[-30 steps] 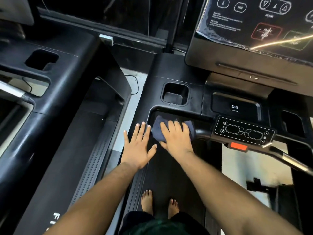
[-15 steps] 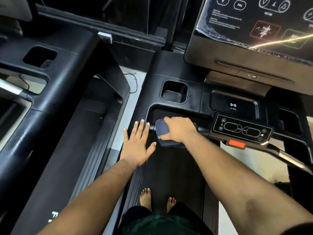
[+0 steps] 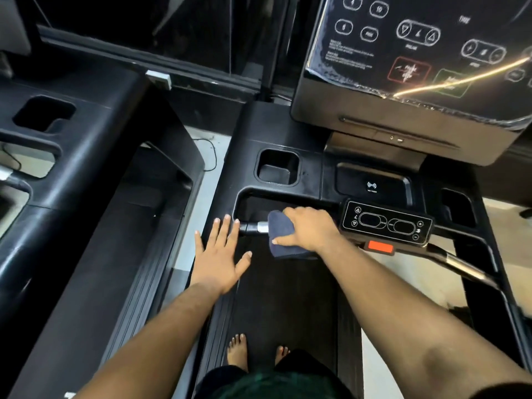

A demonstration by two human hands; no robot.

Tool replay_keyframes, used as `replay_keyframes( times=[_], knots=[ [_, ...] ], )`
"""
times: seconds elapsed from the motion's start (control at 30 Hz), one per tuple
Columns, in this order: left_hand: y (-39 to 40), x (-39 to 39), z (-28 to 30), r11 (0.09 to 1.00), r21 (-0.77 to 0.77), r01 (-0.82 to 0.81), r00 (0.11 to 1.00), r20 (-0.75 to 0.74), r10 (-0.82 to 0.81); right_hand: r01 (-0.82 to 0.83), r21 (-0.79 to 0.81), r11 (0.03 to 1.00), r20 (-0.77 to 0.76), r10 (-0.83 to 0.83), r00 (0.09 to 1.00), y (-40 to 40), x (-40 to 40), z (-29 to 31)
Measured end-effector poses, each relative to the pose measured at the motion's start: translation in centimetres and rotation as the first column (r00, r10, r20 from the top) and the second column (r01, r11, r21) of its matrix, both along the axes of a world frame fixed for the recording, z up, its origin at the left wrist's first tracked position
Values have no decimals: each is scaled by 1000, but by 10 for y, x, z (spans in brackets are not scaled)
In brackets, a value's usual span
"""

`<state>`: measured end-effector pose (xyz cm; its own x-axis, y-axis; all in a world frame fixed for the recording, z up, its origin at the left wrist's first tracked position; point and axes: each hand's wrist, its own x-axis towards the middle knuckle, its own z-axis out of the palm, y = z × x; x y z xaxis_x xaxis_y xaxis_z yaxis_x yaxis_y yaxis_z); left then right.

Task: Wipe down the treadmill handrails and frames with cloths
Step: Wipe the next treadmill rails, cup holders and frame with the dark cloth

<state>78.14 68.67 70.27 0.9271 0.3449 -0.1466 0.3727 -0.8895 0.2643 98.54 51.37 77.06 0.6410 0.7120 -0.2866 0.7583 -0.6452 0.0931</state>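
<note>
2 bare hands work at the front of a black treadmill. The right hand (image 3: 309, 228) is the working grip: its fingers and thumb curl round a dark blue cloth (image 3: 283, 243), clamping it over the front crossbar handrail (image 3: 253, 227), so the cloth wraps the bar and a fold hangs below it. Just left of the cloth, a short bare stretch of the bar shows, part silver, part black. The left hand (image 3: 220, 257) grips nothing; it lies flat with fingers spread and straight on the treadmill's left frame (image 3: 221, 197), fingertips near the bar's left end, apart from the cloth.

Right of the cloth hand, touching distance from the wrist, sits a small control pad (image 3: 387, 223) with 2 oval buttons, and an orange-red tab (image 3: 380, 247) below it. Behind the bar lie a square cup recess (image 3: 277, 171) and a tray marked with a wireless symbol (image 3: 372, 186). Above stands the console screen (image 3: 426, 53), covered in wrinkled film. Below, 2 bare feet (image 3: 237, 351) stand on the belt (image 3: 285, 298). At the left is a second treadmill (image 3: 86, 156), with pale floor (image 3: 201, 174) between the 2 machines.
</note>
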Motion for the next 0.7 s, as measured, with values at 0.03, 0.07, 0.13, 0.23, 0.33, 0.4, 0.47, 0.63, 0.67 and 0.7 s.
replay_keyframes(
  times=[0.03,0.07,0.13,0.23,0.33,0.4,0.47,0.63,0.67,0.7],
  knots=[
    [1,0,2,1000,5,2,1000,-23,-2,-4,21,1000,119,2,993,-9,-13,-4],
    [1,0,3,1000,15,9,999,-48,-8,2,37,999,205,-10,979,-19,-27,-11],
    [-1,2,7,999,38,13,998,-63,-11,0,102,995,261,-27,965,-32,-45,-21],
    [-9,19,25,1000,12,24,1000,8,-24,-22,157,987,194,-9,981,-30,-33,-7],
    [-22,49,46,987,-158,10,998,70,1,-65,228,972,22,62,998,-31,-28,7],
    [-31,72,60,956,-292,-2,996,90,29,-88,282,955,2,91,996,-32,-28,16],
    [-39,92,70,865,-498,-55,989,90,115,-83,359,930,14,84,996,-28,-27,23],
    [-41,124,87,238,-970,-38,881,80,466,23,453,891,-17,-17,1000,-22,-16,27],
    [-42,128,90,187,-982,-19,878,73,474,72,491,868,-67,-45,997,-22,-15,28],
    [-43,134,93,133,-991,-3,878,61,475,144,550,823,-141,-79,987,-20,-10,30]
  ],
)
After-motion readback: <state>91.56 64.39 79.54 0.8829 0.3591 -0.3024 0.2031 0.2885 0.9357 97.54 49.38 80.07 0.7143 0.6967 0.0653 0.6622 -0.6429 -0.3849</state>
